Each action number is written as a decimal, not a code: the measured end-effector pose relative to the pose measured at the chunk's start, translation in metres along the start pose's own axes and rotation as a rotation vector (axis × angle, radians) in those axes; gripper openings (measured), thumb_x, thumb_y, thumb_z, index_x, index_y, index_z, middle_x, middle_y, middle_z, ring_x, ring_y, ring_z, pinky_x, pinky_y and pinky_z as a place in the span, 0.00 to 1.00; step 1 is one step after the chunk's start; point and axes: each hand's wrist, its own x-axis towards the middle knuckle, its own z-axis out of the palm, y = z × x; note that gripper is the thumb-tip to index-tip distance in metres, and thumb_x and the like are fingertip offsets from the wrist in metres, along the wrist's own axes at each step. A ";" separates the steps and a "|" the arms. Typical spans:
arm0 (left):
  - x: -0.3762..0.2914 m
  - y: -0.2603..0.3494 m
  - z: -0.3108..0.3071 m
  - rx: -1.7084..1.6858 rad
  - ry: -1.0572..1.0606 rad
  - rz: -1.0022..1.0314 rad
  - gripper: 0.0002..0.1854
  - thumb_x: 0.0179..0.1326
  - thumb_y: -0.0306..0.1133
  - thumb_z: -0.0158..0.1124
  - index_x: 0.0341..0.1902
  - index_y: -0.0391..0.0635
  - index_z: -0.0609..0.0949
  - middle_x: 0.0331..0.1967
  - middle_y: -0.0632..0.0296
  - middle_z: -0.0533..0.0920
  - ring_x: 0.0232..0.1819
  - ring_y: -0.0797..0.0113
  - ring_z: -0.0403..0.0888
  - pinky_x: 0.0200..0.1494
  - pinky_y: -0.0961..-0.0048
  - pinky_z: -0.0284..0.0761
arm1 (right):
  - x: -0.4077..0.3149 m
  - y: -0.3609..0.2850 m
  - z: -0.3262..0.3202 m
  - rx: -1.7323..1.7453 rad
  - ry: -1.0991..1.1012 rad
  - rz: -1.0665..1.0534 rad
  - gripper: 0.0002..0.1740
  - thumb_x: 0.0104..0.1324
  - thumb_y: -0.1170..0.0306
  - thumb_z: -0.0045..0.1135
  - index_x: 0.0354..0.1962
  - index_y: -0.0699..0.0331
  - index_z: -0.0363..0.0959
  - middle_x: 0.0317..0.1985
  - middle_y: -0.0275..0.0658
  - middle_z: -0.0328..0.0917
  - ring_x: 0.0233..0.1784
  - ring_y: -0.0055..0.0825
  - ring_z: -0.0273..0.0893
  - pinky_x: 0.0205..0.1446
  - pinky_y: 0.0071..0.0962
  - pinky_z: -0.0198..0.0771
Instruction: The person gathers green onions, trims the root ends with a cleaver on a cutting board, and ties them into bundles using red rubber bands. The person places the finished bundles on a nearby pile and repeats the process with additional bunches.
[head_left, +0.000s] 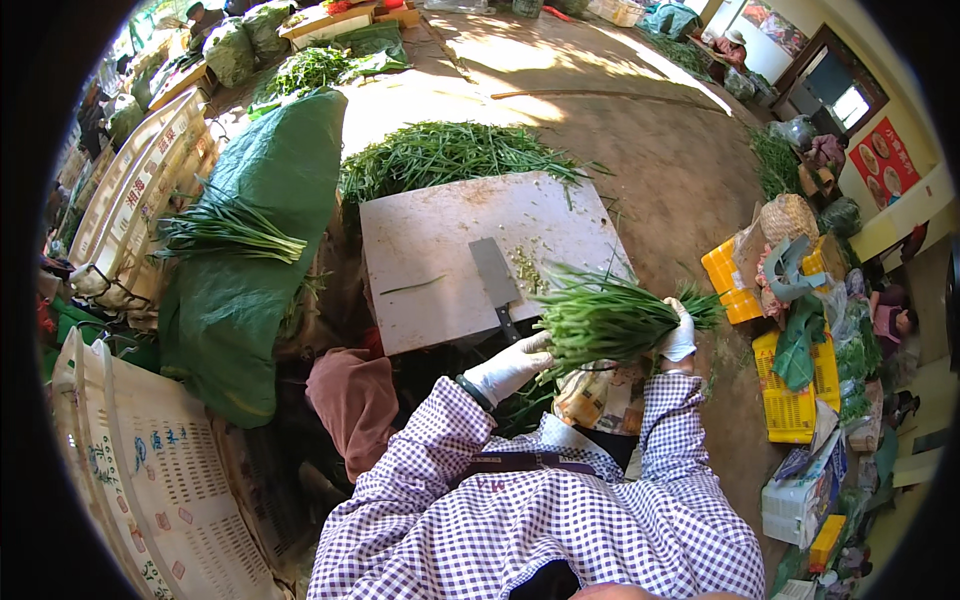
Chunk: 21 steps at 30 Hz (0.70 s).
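Observation:
Both my hands, in white gloves, hold one thick bunch of long green leaves, likely Chinese chives (607, 319), over the near right corner of a pale board (420, 247). My right hand (677, 330) grips the bunch toward its right end. At the left end is my left hand (517, 367), its fingers against the stalks. A cleaver (493, 271) lies flat on the board, its dark handle pointing toward me. Small cut bits (527, 270) and a single leaf (412, 286) lie on the board. A smaller bunch of leaves (238, 231) rests on a green sheet to the left.
Beyond the board is a heap of loose leaves (457, 154). A green sheet (232, 322) and white plastic crates (172, 465) stand left. A brownish-pink cloth (352, 401) hangs near my left arm. Yellow crates (787, 390) line the right side; people sit farther off.

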 end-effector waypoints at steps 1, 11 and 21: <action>0.000 0.001 0.003 0.002 -0.021 0.005 0.31 0.58 0.40 0.70 0.62 0.40 0.71 0.62 0.60 0.74 0.65 0.66 0.67 0.71 0.65 0.57 | -0.001 -0.001 0.000 -0.022 -0.066 -0.016 0.14 0.72 0.64 0.45 0.31 0.60 0.75 0.30 0.36 0.81 0.33 0.28 0.77 0.42 0.30 0.75; -0.028 0.012 -0.023 0.481 -0.100 -0.101 0.14 0.70 0.41 0.55 0.38 0.41 0.80 0.33 0.71 0.78 0.37 0.79 0.71 0.47 0.80 0.68 | -0.020 -0.023 0.018 -0.071 0.023 -0.187 0.12 0.73 0.64 0.46 0.37 0.62 0.76 0.36 0.35 0.81 0.39 0.27 0.78 0.50 0.31 0.74; 0.003 -0.036 -0.057 0.328 0.152 -0.135 0.36 0.54 0.26 0.72 0.66 0.38 0.66 0.52 0.59 0.80 0.49 0.70 0.78 0.54 0.73 0.75 | -0.001 -0.008 0.003 -0.051 0.152 -0.132 0.10 0.70 0.66 0.50 0.33 0.61 0.76 0.31 0.35 0.80 0.35 0.30 0.78 0.47 0.33 0.75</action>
